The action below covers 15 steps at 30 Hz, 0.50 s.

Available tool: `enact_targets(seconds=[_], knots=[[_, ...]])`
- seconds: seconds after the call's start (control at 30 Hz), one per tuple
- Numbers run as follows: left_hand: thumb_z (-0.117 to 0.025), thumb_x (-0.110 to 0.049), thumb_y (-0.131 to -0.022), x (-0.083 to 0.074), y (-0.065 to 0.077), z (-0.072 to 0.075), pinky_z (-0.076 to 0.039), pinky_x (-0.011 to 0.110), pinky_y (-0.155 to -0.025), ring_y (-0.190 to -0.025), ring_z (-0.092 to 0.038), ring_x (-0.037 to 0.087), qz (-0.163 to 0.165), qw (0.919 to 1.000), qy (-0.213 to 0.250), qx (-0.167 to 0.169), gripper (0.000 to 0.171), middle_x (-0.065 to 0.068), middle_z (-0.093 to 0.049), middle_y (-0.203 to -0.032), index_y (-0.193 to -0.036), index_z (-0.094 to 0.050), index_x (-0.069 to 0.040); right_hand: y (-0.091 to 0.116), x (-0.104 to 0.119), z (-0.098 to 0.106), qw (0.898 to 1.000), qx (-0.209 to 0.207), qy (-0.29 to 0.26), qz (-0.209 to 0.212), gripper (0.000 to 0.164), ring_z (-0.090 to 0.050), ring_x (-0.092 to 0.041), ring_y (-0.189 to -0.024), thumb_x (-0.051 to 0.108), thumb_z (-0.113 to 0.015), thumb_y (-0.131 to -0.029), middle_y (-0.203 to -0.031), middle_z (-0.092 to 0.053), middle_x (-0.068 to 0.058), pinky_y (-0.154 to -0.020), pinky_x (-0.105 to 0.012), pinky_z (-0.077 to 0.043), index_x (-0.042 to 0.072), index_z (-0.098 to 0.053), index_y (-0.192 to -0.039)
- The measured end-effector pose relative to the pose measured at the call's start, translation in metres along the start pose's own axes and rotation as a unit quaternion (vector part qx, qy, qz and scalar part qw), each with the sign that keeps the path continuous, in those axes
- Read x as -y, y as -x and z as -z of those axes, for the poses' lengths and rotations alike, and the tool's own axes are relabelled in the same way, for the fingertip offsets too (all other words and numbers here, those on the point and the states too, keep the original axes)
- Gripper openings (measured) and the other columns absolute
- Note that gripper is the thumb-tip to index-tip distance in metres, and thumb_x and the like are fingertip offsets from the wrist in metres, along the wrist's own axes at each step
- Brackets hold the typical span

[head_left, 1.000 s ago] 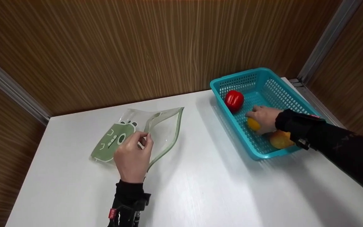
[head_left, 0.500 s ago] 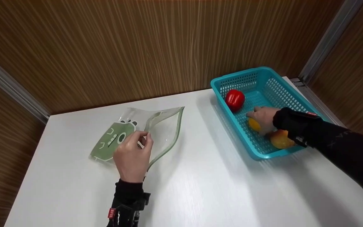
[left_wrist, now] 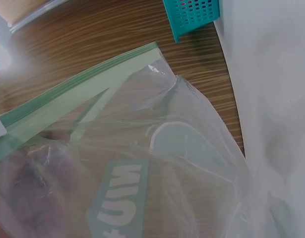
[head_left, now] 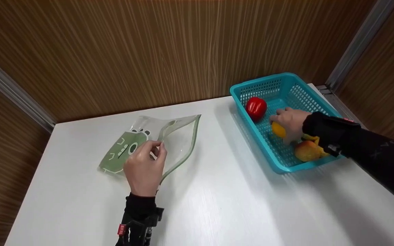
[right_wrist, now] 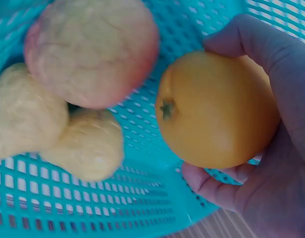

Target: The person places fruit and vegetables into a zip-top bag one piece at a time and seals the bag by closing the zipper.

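Note:
My right hand (head_left: 291, 123) is inside the teal basket (head_left: 251, 90) and grips an orange fruit (head_left: 278, 130) (right_wrist: 216, 114), lifted just off the basket floor (right_wrist: 92, 208). My left hand (head_left: 145, 167) pinches the green zip edge of a clear plastic bag (head_left: 169, 136) (left_wrist: 157, 163) with a green cartoon print, holding its mouth raised off the white table (head_left: 217, 191). In the left wrist view only the bag and a basket corner (left_wrist: 192, 15) show.
A red bell pepper (head_left: 255, 108) lies at the basket's far left. A peach-coloured fruit (head_left: 305, 151) (right_wrist: 92, 49) and a yellow lumpy item (right_wrist: 53, 134) lie at its near end. Wood-grain walls close the back and sides.
My right hand has raised the orange fruit slightly and shifted toward the basket's middle, uncovering the yellow item. The left hand and bag stay put.

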State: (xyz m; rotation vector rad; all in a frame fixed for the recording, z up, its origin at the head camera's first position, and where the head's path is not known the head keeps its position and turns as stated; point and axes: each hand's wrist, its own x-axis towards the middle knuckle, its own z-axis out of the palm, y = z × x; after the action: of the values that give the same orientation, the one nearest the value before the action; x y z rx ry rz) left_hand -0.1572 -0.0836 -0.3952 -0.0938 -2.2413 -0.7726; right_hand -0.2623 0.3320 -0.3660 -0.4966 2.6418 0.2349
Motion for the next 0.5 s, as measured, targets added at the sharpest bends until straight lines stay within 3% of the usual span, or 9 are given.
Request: enact_targets(seconds=[0.23, 0.5], knots=[[-0.067, -0.017, -0.083, 0.001, -0.001, -0.001, -0.039, 0.026, -0.048, -0.051, -0.056, 0.011, 0.005, 1.0, -0.001, 0.004, 0.008, -0.003, -0.061, -0.059, -0.077, -0.07, -0.013, 0.018, 0.014, 0.031, 0.992, -0.119, -0.048, 0.012, 0.071, -0.047, -0.033, -0.101, 0.023, -0.081, -0.067, -0.12, -0.052, -0.016, -0.079, -0.044, -0.051, 0.013, -0.048, -0.13], [-0.067, -0.017, -0.082, 0.001, -0.002, -0.003, -0.039, 0.027, -0.049, -0.052, -0.056, 0.011, 0.003, 1.0, 0.0, 0.002, 0.008, -0.002, -0.061, -0.059, -0.077, -0.07, -0.013, 0.035, 0.056, 0.049, 0.961, -0.237, -0.13, 0.054, 0.07, -0.047, -0.026, -0.105, 0.025, -0.081, -0.068, -0.122, -0.052, -0.009, -0.083, -0.04, -0.049, 0.016, -0.048, -0.129]])
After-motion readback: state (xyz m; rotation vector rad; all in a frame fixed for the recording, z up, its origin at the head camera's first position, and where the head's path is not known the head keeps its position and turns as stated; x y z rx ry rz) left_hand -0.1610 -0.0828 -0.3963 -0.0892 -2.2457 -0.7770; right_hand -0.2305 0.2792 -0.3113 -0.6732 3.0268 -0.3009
